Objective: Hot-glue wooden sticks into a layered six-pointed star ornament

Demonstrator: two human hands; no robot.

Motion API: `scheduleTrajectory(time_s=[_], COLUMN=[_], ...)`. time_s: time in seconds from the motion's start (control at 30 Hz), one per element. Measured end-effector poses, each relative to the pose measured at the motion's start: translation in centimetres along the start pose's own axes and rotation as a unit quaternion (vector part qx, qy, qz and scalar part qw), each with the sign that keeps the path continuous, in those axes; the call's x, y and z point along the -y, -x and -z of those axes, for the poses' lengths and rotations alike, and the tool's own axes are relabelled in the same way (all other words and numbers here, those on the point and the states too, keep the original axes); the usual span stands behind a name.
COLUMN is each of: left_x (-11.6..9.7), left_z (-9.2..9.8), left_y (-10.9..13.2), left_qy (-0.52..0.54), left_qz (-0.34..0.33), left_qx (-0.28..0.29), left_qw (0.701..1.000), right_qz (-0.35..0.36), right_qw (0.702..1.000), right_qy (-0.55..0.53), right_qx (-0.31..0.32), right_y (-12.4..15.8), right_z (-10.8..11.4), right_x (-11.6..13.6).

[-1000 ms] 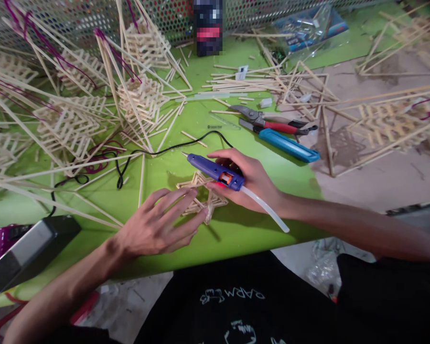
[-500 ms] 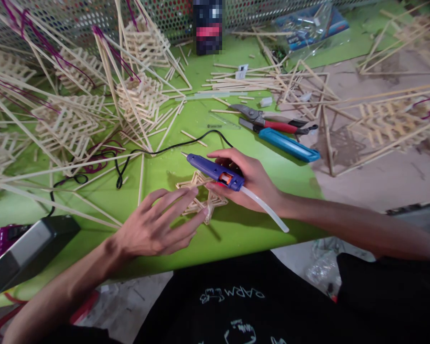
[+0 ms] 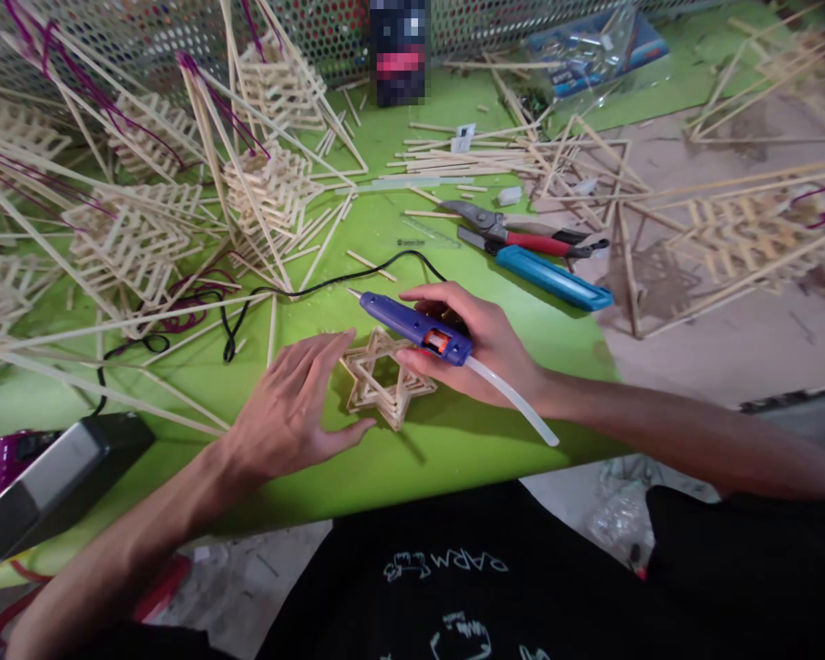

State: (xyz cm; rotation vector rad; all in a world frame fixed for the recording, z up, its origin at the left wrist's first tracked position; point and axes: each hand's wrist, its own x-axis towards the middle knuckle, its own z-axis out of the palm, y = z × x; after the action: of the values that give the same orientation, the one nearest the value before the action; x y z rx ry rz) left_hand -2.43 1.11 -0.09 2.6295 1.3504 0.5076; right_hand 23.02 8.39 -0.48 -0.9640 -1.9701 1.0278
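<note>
A small six-pointed star of stacked wooden sticks (image 3: 393, 400) lies on the green tabletop (image 3: 357, 486). At its left side my left hand (image 3: 295, 403) is open, thumb and fingers apart, holding nothing. My right hand (image 3: 478, 344) is closed around a blue hot glue gun (image 3: 402, 321), which points to the upper left above the star's far edge. Out of the gun's back end sticks a whitish glue stick (image 3: 515, 403). My right thumb covers part of the star's right side; whether it touches the star I cannot tell.
Stick frames with stacked stars (image 3: 268, 188) and purple string crowd the left. Pruning shears (image 3: 515, 229) and a blue-handled cutter (image 3: 554, 278) lie beyond my right hand. Loose sticks (image 3: 454, 163) lie behind. A black cord (image 3: 330, 280) crosses the table. A dark metal box (image 3: 61, 486) stands at front left.
My left hand has drawn back left from over the star, its thumb now spread away from the fingers. More of the star shows. The glue gun has barely moved.
</note>
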Motion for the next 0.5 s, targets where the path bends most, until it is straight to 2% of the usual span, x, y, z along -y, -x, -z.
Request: scheduleTrajectory(time_s=[0.23,0.5], left_x=[0.2,-0.5], left_z=[-0.6,-1.2], left_y=[0.3,0.6], left_qy=[0.016,-0.014], left_qz=[0.016,0.052], left_qx=[0.029,-0.008], left_qw=[0.999,0.998], right_qz=[-0.001,-0.013], right_qw=[1.0,0.998], right_qy=[-0.004,0.002], right_qx=[-0.013,-0.06], right_y=[0.0,-0.2], right_z=[0.2,1.1], right_x=[-0.1,-0.6])
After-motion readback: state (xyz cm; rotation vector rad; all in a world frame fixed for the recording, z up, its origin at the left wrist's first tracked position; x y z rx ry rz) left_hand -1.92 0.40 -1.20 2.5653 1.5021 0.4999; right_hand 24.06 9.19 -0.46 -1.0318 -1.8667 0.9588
